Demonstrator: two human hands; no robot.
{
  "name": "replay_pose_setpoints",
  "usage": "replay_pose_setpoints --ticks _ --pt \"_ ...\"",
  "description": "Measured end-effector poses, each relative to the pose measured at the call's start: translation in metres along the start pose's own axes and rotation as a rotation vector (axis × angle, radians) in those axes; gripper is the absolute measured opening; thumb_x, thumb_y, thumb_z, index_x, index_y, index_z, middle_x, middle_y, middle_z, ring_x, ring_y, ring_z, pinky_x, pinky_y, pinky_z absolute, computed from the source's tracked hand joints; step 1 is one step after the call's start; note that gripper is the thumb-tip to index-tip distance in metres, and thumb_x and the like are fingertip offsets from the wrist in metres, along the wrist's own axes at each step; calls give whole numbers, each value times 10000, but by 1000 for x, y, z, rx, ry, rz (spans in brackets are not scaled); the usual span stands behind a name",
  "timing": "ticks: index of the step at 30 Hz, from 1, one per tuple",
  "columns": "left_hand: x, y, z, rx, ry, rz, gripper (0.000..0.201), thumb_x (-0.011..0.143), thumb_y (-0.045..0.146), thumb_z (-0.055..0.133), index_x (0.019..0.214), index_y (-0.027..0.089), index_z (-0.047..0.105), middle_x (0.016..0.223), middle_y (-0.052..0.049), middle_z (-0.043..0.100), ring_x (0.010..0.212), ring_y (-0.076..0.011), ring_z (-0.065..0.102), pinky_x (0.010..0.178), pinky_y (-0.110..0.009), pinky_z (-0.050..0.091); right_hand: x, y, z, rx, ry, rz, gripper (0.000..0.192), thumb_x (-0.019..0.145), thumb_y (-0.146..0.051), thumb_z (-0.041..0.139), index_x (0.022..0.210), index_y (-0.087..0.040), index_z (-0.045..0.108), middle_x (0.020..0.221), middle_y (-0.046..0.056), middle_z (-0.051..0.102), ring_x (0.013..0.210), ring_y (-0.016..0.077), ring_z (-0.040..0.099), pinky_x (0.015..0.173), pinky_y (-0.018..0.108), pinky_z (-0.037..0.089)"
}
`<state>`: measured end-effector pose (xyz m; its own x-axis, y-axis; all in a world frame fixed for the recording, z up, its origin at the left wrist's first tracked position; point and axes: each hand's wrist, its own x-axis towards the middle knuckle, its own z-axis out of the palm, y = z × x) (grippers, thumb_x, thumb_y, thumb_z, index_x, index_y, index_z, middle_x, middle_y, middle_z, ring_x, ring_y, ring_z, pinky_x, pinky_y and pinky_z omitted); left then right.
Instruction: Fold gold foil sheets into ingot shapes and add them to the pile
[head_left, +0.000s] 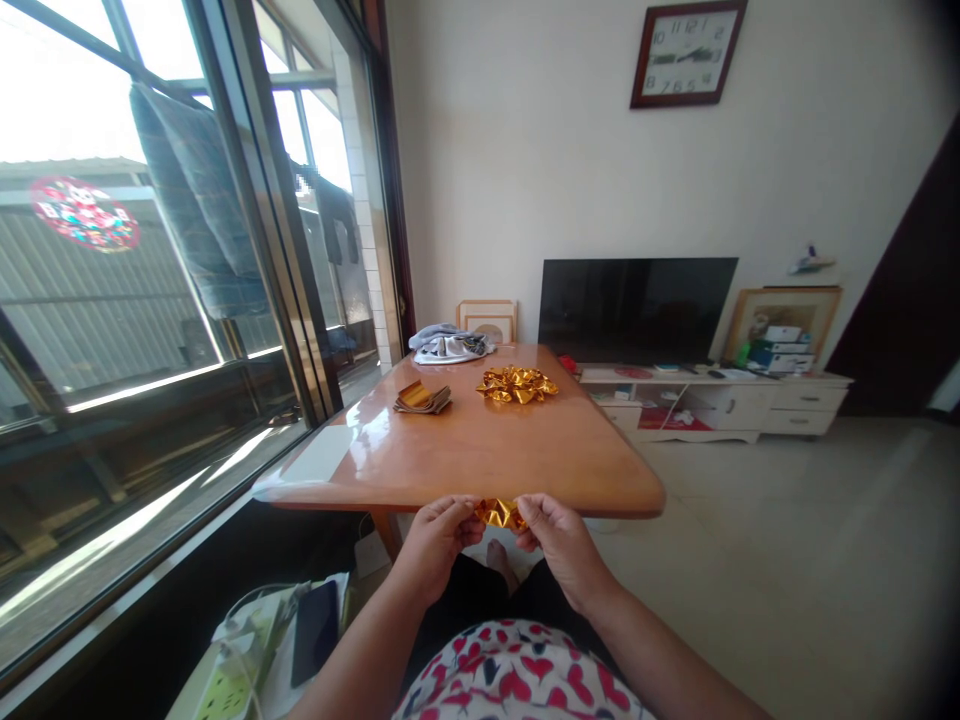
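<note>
A small piece of shiny gold foil paper (501, 514) sits between both my hands, just below the near edge of the wooden table (480, 450). My left hand (437, 535) pinches its left side and my right hand (559, 535) pinches its right side. On the table farther away lie a heap of folded gold foil pieces (517, 384) and a flat stack of gold sheets (422, 398).
A bundle of cloth (450, 344) lies at the table's far end. A large window (150, 300) runs along the left. A TV (636, 308) on a white cabinet (720, 400) stands at the back wall. A phone and papers (300, 630) lie low on my left.
</note>
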<state>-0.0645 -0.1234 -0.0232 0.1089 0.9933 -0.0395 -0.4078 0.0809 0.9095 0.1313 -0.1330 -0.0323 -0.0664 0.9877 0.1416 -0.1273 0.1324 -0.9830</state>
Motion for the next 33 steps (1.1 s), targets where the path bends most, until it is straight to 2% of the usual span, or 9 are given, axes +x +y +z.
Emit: replay_pose_setpoints --ticks 10,18,23,27,30,33 --pt "-1 7 -2 -166 -156 -122 227 775 232 837 958 148 733 840 -40 687 693 -99 650 706 -216 549 1 -7 -1 40 -13 -3 471 884 -647 632 889 -179 686 746 34 690 616 150 587 607 270 445" --pt "-3 6 -4 -236 -274 -189 329 792 185 820 1108 167 730 977 -52 685 677 -80 644 683 -206 548 -3 -14 1 41 -33 -1 466 872 -647 648 859 -183 690 752 31 696 610 143 580 601 265 432" --pt "-3 5 -2 -213 -263 -179 286 782 180 828 1056 166 745 890 -25 661 654 -77 617 659 -205 521 -3 -14 1 28 -35 10 486 845 -669 662 863 -184 691 755 32 699 612 151 583 590 266 429" --pt "-3 4 0 -177 -246 -152 268 772 200 838 1026 164 756 896 -29 655 657 -80 596 659 -211 500 -1 -9 0 55 -32 25 482 854 -660 659 864 -180 694 741 33 701 601 143 579 589 261 424" --pt "-3 2 0 -140 -216 -102 267 800 262 821 1039 163 761 945 -52 667 695 -94 595 686 -226 489 1 -4 0 98 -23 58 485 857 -656 661 850 -172 687 720 38 702 582 134 574 578 253 416" --pt "-3 2 1 -99 -196 -51 354 821 360 801 1116 170 757 950 -71 683 759 -124 608 720 -246 479 5 -1 0 148 6 111 499 831 -671 680 840 -172 676 685 37 694 557 130 570 553 245 400"
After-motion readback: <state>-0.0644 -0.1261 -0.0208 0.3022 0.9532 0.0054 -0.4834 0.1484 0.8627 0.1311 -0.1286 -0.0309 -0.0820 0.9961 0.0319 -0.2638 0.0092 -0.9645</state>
